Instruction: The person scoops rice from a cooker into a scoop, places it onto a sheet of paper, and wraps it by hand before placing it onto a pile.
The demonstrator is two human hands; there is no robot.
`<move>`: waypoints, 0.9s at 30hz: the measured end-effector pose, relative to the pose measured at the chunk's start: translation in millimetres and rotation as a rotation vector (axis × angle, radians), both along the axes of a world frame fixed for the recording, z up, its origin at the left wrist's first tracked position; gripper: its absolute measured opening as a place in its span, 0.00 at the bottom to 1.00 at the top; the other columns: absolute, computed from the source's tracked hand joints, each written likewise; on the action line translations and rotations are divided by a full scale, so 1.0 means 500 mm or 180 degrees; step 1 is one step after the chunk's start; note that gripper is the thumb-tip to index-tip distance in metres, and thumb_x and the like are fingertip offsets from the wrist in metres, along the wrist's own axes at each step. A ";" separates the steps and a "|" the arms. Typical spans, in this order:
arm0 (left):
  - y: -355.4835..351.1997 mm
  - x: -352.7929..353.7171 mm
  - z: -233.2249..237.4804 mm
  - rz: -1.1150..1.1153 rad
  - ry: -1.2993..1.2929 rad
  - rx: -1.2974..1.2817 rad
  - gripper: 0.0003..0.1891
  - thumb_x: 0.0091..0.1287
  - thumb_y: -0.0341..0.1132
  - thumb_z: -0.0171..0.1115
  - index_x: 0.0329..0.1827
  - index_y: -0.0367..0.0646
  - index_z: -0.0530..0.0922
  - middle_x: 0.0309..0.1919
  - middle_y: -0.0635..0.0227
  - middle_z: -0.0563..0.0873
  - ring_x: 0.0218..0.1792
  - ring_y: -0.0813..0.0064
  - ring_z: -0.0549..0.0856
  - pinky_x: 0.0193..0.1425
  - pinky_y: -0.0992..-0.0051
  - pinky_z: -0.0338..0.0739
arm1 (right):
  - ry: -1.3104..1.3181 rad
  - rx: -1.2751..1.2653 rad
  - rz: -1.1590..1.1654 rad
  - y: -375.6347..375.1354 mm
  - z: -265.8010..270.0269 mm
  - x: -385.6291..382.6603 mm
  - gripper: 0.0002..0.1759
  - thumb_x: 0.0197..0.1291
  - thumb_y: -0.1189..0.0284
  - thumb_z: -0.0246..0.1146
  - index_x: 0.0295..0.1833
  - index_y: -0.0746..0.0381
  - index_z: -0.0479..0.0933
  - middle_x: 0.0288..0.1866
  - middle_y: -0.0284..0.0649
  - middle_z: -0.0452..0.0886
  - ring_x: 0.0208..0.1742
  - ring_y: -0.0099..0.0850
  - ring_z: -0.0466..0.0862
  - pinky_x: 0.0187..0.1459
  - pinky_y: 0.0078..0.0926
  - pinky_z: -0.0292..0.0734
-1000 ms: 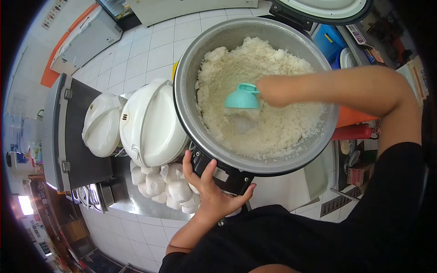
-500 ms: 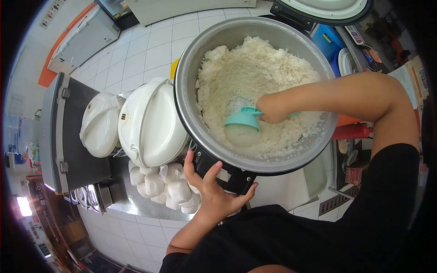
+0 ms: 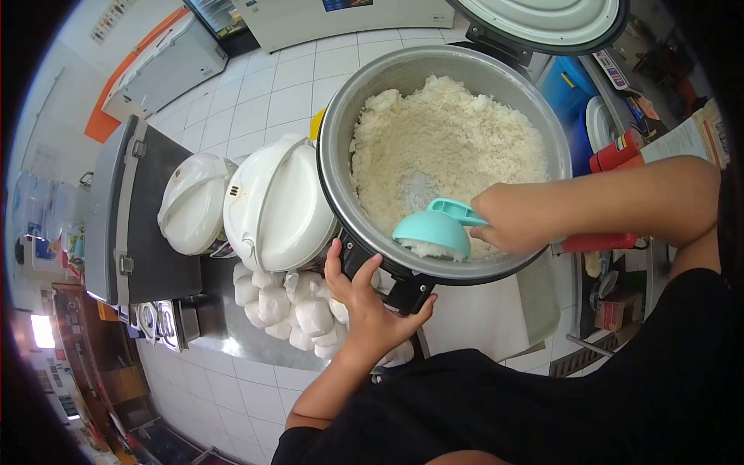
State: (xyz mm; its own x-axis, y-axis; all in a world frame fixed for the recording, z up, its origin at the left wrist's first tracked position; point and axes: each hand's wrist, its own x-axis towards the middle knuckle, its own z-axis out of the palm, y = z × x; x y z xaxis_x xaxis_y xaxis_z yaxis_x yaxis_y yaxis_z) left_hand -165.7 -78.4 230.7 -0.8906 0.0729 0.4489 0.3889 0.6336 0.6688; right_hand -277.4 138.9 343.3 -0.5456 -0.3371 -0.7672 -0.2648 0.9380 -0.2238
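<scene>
My right hand (image 3: pixel 515 218) is closed round the handle of a turquoise rice scoop (image 3: pixel 431 230). The scoop is tilted at the near inside wall of a large metal rice pot (image 3: pixel 335 159), with white rice showing at its lower edge. Cooked rice (image 3: pixel 457 124) covers the bottom and is heaped toward the back, with a thin patch left of the scoop. On the pot's near outer side, my left hand (image 3: pixel 370 310) grips the black handle (image 3: pixel 407 296), fingers to its left and thumb to its right.
Two white lidded rice cookers (image 3: pixel 280 205) stand left of the pot. Several white wrapped bundles (image 3: pixel 294 310) lie on the steel table (image 3: pixel 225 333) below them. A grey case (image 3: pixel 139 209) is further left. The raised lid (image 3: pixel 542 19) is behind the pot; a red fire extinguisher (image 3: pixel 618 151) is right.
The scoop has come up out of the rice and nearer the pot's front wall, my right hand moving with it. My left hand stays on the handle. The view has shifted slightly.
</scene>
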 end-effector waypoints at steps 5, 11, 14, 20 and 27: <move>0.004 0.003 0.007 0.0148 -0.0075 -0.0101 0.49 0.37 0.46 0.81 0.63 0.47 0.62 0.67 0.35 0.52 0.68 0.38 0.54 0.67 0.45 0.51 | 0.0097 -0.0566 0.0153 0.046 0.024 -0.005 0.19 0.67 0.62 0.55 0.40 0.71 0.76 0.28 0.53 0.81 0.27 0.44 0.82 0.32 0.39 0.77; -0.001 0.012 -0.002 0.0190 -0.0040 -0.0194 0.48 0.40 0.45 0.80 0.64 0.47 0.60 0.69 0.42 0.51 0.70 0.43 0.55 0.70 0.51 0.54 | -0.0298 -0.0792 -0.0735 0.098 0.025 -0.068 0.20 0.68 0.63 0.53 0.31 0.70 0.75 0.22 0.45 0.79 0.21 0.33 0.80 0.23 0.34 0.74; 0.000 0.013 -0.011 0.0203 0.0093 -0.0141 0.49 0.41 0.45 0.79 0.65 0.45 0.59 0.70 0.45 0.52 0.69 0.46 0.57 0.69 0.52 0.55 | 0.0563 -0.0279 -0.0498 0.072 -0.026 -0.078 0.18 0.65 0.66 0.53 0.30 0.70 0.75 0.20 0.44 0.78 0.19 0.33 0.79 0.23 0.33 0.74; 0.010 0.019 -0.024 0.0229 0.0314 0.0324 0.47 0.40 0.46 0.78 0.64 0.46 0.61 0.67 0.41 0.54 0.68 0.42 0.56 0.66 0.46 0.52 | 0.0690 0.0145 0.0352 -0.071 -0.083 -0.015 0.18 0.64 0.68 0.54 0.30 0.73 0.77 0.19 0.45 0.78 0.19 0.36 0.80 0.25 0.36 0.79; 0.009 0.022 -0.016 0.0415 0.0418 -0.0045 0.48 0.42 0.48 0.77 0.66 0.44 0.59 0.69 0.45 0.54 0.67 0.45 0.59 0.68 0.53 0.57 | 0.0526 -0.0470 -0.0116 -0.033 -0.007 0.030 0.22 0.67 0.63 0.53 0.32 0.74 0.75 0.22 0.46 0.79 0.21 0.35 0.80 0.25 0.35 0.77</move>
